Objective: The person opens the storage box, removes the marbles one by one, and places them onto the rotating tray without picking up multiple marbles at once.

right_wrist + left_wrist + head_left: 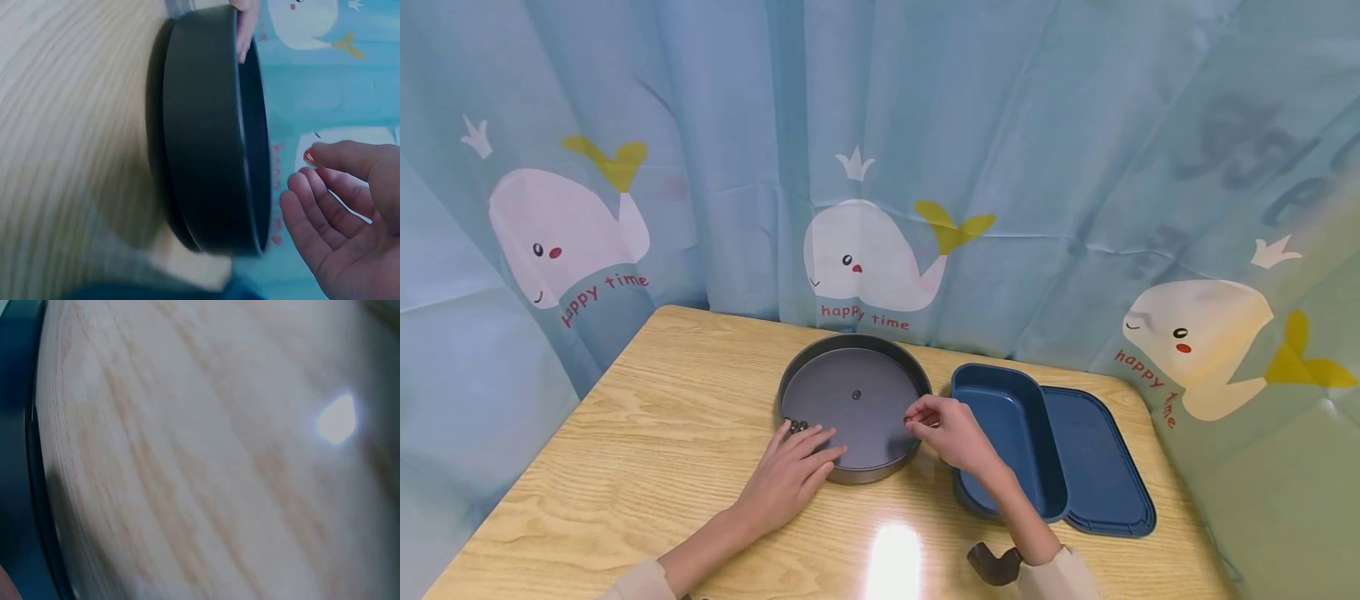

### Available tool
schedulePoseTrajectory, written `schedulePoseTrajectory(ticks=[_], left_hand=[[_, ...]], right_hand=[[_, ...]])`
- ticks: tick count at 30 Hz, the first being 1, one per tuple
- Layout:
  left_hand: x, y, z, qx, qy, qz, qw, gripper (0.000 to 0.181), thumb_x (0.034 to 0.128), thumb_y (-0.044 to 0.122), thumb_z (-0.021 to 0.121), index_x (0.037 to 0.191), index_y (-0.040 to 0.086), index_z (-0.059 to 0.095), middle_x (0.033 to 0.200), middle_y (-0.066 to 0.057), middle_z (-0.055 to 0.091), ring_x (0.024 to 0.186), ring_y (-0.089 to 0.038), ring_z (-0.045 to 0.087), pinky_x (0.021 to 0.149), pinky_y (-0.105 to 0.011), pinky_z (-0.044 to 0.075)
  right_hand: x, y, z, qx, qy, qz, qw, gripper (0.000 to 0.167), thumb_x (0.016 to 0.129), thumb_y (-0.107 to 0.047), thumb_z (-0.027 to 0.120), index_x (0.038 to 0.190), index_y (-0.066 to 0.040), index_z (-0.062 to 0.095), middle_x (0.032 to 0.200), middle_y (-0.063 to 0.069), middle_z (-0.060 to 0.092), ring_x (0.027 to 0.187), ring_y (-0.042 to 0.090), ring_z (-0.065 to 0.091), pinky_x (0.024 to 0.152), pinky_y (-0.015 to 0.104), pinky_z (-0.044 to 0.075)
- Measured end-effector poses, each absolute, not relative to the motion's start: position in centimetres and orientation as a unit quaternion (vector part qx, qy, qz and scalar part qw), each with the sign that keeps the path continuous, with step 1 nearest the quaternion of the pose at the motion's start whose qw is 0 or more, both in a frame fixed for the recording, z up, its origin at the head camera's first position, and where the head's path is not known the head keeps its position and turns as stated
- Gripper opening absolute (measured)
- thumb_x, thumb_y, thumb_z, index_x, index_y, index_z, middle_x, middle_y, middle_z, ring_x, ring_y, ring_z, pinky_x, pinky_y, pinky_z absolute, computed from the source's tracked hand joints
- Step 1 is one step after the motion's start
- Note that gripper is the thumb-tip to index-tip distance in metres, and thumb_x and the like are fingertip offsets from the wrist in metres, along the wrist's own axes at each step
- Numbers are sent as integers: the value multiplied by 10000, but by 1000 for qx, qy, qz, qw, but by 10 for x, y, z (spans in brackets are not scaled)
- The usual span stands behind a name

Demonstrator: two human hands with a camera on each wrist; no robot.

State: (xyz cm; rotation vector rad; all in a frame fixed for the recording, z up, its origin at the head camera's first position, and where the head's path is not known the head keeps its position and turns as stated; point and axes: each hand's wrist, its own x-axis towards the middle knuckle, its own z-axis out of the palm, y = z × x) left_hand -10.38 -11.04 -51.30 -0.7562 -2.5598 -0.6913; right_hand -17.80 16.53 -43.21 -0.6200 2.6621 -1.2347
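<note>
A round dark grey pan [850,367] stands on the table. Over its near left rim lies my left hand [793,475], fingers loosely extended inside, close to several small dark marbles [799,427]. One more marble [856,395] sits alone near the pan's middle. Above the right rim, my right hand [953,432] pinches a small marble [309,156] between thumb and index finger; it shows orange and glassy in the right wrist view. That view also has the pan's outer wall [203,131]. The left wrist view shows mostly blurred table.
Right of the pan is a deep blue rectangular box [1011,433], with a flat blue lid [1101,458] beside it. A dark curved piece [995,565] shows by the right wrist. Behind the wooden table [662,400] hangs a light blue whale-print curtain [737,167].
</note>
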Motion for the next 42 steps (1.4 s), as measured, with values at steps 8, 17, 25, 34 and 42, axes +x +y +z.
schedulePoseTrajectory(ticks=[8, 17, 25, 34, 42], left_hand=[[-104, -111, -513, -267, -914, -242, 187, 293, 999, 230, 601, 1266, 190, 715, 1386, -82, 596, 1298, -331, 517, 1097, -661, 249], [-103, -111, -513, -265, -914, -244, 185, 292, 1007, 242, 594, 1269, 198, 714, 1385, -71, 598, 1304, -316, 512, 1104, -647, 242], [-104, -110, -514, -265, -913, -247, 187, 284, 1001, 238, 606, 1258, 201, 722, 1372, -66, 609, 1295, -313, 520, 1098, -655, 249], [-103, -110, -514, -265, -912, -250, 188, 282, 999, 238, 608, 1252, 195, 725, 1369, -64, 611, 1293, -316, 522, 1101, -653, 243], [-104, -111, -515, -268, -911, -243, 196, 286, 1002, 245, 599, 1256, 196, 721, 1372, -74, 608, 1292, -321, 523, 1102, -651, 244]], right_hand=[[-188, 134, -455, -198, 886, -418, 40, 45, 908, -58, 729, 947, -79, 725, 855, -23, 689, 795, 133, 669, 700, 282, 559], [-202, 115, -469, -195, 894, -401, 43, 44, 887, -47, 746, 911, -80, 730, 814, -27, 692, 764, 123, 672, 694, 290, 560], [-215, 103, -475, -192, 912, -357, 56, 34, 876, -63, 755, 887, -73, 725, 776, -28, 686, 736, 110, 655, 667, 279, 540], [-223, 96, -481, -172, 926, -333, 53, 68, 861, -90, 782, 852, -85, 714, 756, -28, 671, 703, 104, 607, 644, 271, 510], [-226, 93, -481, -174, 925, -333, 58, 60, 875, -85, 768, 848, -82, 714, 759, -22, 675, 710, 115, 614, 652, 275, 512]])
